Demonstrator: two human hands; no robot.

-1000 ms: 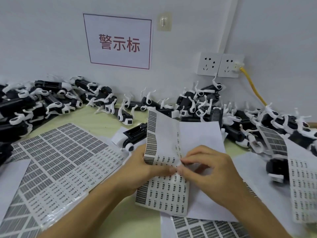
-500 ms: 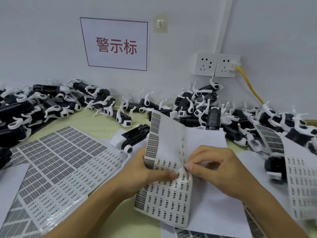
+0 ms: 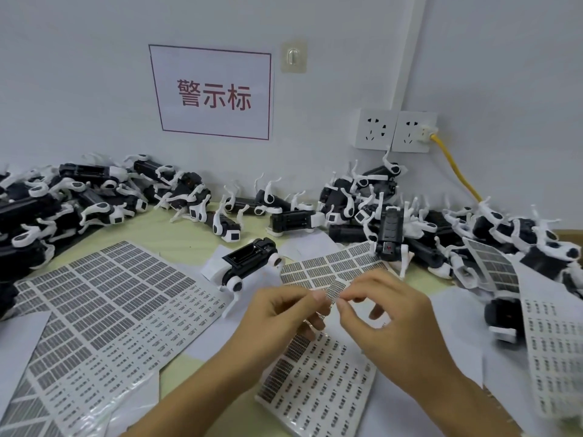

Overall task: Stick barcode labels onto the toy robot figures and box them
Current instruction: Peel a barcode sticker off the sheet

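Note:
Both hands meet over a barcode label sheet (image 3: pixel 318 370) that lies flat on the table in front of me. My left hand (image 3: pixel 284 313) and my right hand (image 3: pixel 381 316) pinch a small strip of barcode labels (image 3: pixel 335 290) between thumbs and forefingers, just above the sheet. A black-and-white toy robot figure (image 3: pixel 249 263) lies on its back right behind my left hand. Many more toy robot figures (image 3: pixel 362 203) are heaped along the wall.
A large label sheet (image 3: pixel 104 310) covers the table at the left. More label sheets (image 3: pixel 555 351) drape over figures at the right. A further pile of figures (image 3: pixel 47 209) fills the left edge. Wall sockets (image 3: pixel 394 130) with a yellow cable (image 3: pixel 454 168) sit behind.
The sheet, folded up in my left hand before, now lies flat. Both hands have lifted off it with a small strip of labels pinched between them. The view tilted down slightly.

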